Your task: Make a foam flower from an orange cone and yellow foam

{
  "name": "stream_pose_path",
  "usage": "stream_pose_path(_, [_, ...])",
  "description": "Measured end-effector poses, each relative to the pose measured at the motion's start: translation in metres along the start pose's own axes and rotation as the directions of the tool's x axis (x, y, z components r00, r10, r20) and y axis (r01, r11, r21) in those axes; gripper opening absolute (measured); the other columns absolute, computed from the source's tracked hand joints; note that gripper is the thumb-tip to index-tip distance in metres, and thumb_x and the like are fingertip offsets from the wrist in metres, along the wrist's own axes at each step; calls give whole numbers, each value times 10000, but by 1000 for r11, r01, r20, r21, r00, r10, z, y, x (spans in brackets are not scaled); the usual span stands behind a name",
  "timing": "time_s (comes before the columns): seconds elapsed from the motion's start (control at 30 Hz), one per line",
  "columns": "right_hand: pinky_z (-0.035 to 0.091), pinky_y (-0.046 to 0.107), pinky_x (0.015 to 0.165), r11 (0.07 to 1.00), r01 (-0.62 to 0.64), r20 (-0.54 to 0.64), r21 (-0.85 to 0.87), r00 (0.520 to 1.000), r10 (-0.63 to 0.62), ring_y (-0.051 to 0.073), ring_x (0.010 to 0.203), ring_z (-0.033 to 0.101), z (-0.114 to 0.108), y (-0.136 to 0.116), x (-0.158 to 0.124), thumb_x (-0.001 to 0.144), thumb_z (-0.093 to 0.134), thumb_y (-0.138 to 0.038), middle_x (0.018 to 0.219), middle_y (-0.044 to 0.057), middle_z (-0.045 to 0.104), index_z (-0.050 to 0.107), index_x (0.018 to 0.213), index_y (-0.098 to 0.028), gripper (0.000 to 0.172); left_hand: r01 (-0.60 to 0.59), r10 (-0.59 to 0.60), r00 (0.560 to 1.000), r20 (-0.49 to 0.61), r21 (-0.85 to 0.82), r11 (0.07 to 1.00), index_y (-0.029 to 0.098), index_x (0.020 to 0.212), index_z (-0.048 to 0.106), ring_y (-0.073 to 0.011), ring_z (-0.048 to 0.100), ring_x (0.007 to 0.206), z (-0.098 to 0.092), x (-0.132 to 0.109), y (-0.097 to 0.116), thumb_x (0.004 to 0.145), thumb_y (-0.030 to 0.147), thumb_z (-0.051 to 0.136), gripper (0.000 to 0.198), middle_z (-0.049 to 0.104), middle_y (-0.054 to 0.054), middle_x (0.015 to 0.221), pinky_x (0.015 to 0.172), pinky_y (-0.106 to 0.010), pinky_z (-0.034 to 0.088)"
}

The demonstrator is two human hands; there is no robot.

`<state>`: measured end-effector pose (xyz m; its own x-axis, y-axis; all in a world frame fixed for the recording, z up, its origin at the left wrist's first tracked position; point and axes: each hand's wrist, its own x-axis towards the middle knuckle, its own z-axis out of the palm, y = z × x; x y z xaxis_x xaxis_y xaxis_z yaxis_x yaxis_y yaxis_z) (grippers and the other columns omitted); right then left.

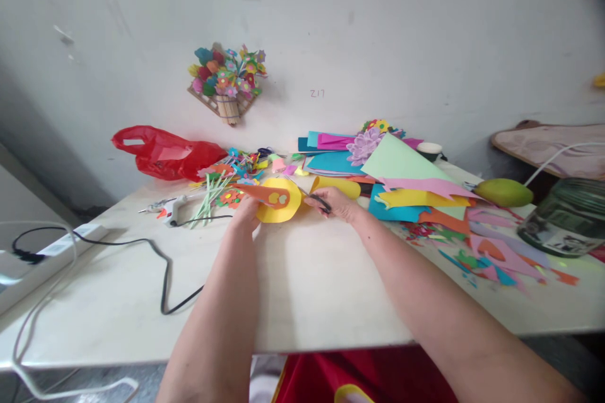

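Note:
My left hand (246,213) is closed on a round yellow sheet (280,215) and an orange piece (265,194) that lies over it. Small heart-like cutouts show near the orange piece's right end. My right hand (334,203) grips dark-handled scissors (320,203), whose blades point up and left at the yellow sheet's right edge. Just behind my right hand is a curled yellow sheet (347,187).
Left of my hands are green strips (208,201), a glue gun (172,211) with a black cord, a red bag (165,154) and a power strip (66,242). Coloured sheets (406,164), scraps (491,264), a green fruit (503,192) and a glass jar (564,217) lie right.

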<state>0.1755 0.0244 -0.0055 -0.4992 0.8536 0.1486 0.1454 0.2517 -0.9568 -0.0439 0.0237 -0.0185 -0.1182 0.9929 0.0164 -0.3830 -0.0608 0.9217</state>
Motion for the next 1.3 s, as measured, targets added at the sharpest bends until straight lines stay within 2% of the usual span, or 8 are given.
stream_pose_path(0.2, [219, 193, 356, 998, -29, -35, -48, 999, 27, 32, 363, 309, -1, 7, 7, 613, 688, -432, 448, -75, 408, 611, 678, -128, 321, 4, -4, 1000, -12, 34, 999, 114, 771, 646, -260, 669, 720, -9, 5, -1, 571, 127, 645, 200, 693, -110, 716, 661, -354, 549])
stream_pose_path(0.37, [275, 184, 345, 1000, -29, -65, 2, 997, 29, 43, 373, 358, -3, 5, 3, 640, 675, -439, 446, -63, 426, 569, 630, -142, 316, -5, 4, 1000, -19, -17, 1000, 119, 806, 652, -252, 673, 778, -16, 12, -6, 595, 117, 653, 212, 700, -108, 744, 696, -332, 550])
stream_pose_path(0.53, [363, 173, 368, 991, 51, -161, 123, 986, -31, 63, 410, 443, -3, 1, 4, 685, 648, -434, 500, -56, 506, 571, 850, -153, 335, -19, 8, 997, -79, -136, 991, 121, 868, 635, -232, 673, 782, -17, 16, -7, 641, 130, 617, 228, 699, -83, 774, 726, -335, 548])
stream_pose_path(0.7, [370, 173, 348, 999, -32, -81, -30, 996, 30, 72, 406, 470, 5, 11, 11, 599, 744, -357, 489, -57, 522, 571, 821, -152, 348, -110, 42, 975, -219, -306, 946, 175, 897, 613, -212, 654, 881, -15, 13, 0, 716, 168, 550, 192, 695, -34, 841, 779, -321, 538])
stream_pose_path(0.93, [414, 178, 469, 971, 23, 0, -236, 1000, -24, 83, 525, 546, 5, 16, 10, 523, 791, -311, 633, -14, 644, 670, 765, -153, 314, -285, 235, 953, -191, -304, 909, 242, 903, 607, -165, 601, 1025, -12, 5, 10, 726, 213, 542, 191, 689, 3, 911, 829, -268, 521])
stream_pose_path(1.07, [405, 193, 455, 968, -38, 88, -249, 994, 62, 84, 474, 520, -10, 7, 4, 552, 762, -376, 571, -14, 622, 693, 810, -141, 355, -323, 251, 937, -244, -327, 888, 264, 939, 603, -150, 609, 1005, -14, 6, 11, 701, 198, 567, 250, 690, 15, 872, 825, -259, 519])
stream_pose_path(1.17, [363, 193, 449, 892, -48, 132, -450, 984, 119, 81, 460, 489, -12, 1, 1, 539, 758, -423, 512, -24, 586, 709, 726, -162, 325, -339, 238, 928, -286, -387, 857, 258, 975, 603, -150, 615, 992, -14, 8, 12, 719, 188, 543, 272, 691, 10, 843, 834, -256, 514])
stream_pose_path(1.3, [297, 220, 469, 623, 47, 121, -781, 990, 77, 99, 494, 478, 4, -13, -4, 548, 749, -391, 507, -15, 576, 688, 589, -200, 204, -338, 251, 935, -253, -412, 846, 255, 956, 611, -151, 612, 999, -7, 8, 11, 732, 169, 520, 256, 691, 15, 826, 843, -257, 512])
